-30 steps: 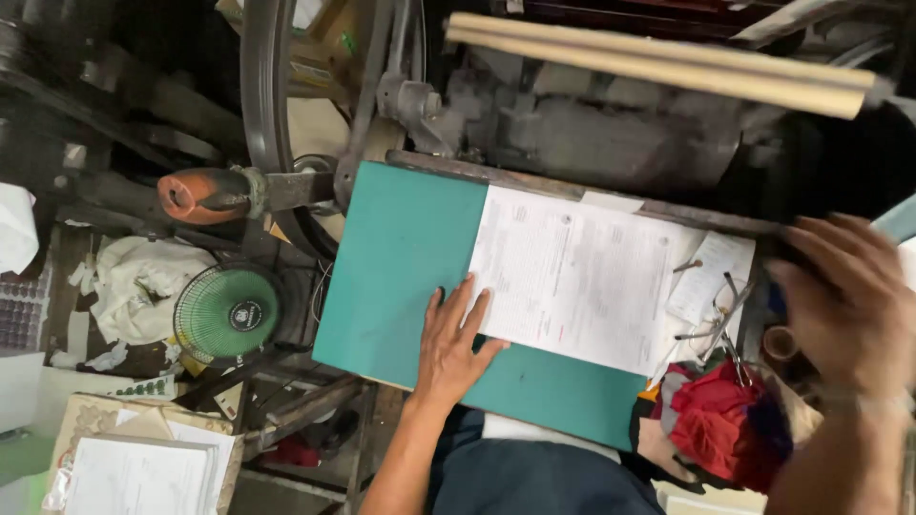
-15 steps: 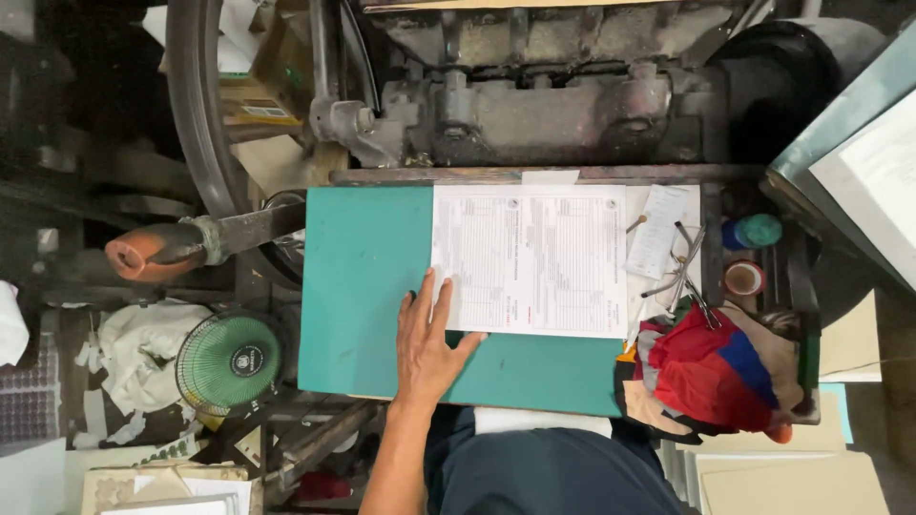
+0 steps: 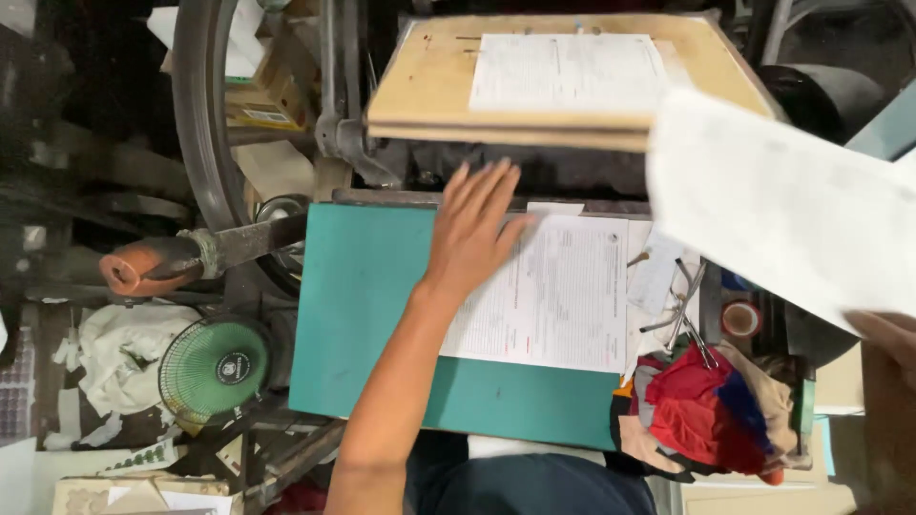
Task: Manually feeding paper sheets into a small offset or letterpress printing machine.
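Green feed board (image 3: 372, 315): landmark. On it, printed stack (image 3: 563, 296); left hand (image 3: 472, 229), fingers spread, has slid up to its far corner. Right of it, right hand (image 3: 883, 334) newly lifts blurred sheet (image 3: 792, 215), grip unclear. Beyond, tan platen (image 3: 563, 81), now swung open, carrying printed sheet (image 3: 568, 72).

I am seeing my left hand (image 3: 472, 229) bare, with no glove, ring or watch showing, and the forearm behind it is running uncovered to the bottom edge, no sleeve reaching it. My right hand (image 3: 883, 334) is showing only as a blurred sliver at the frame's edge, also bare. Below, I am wearing dark blue trousers (image 3: 534, 482).
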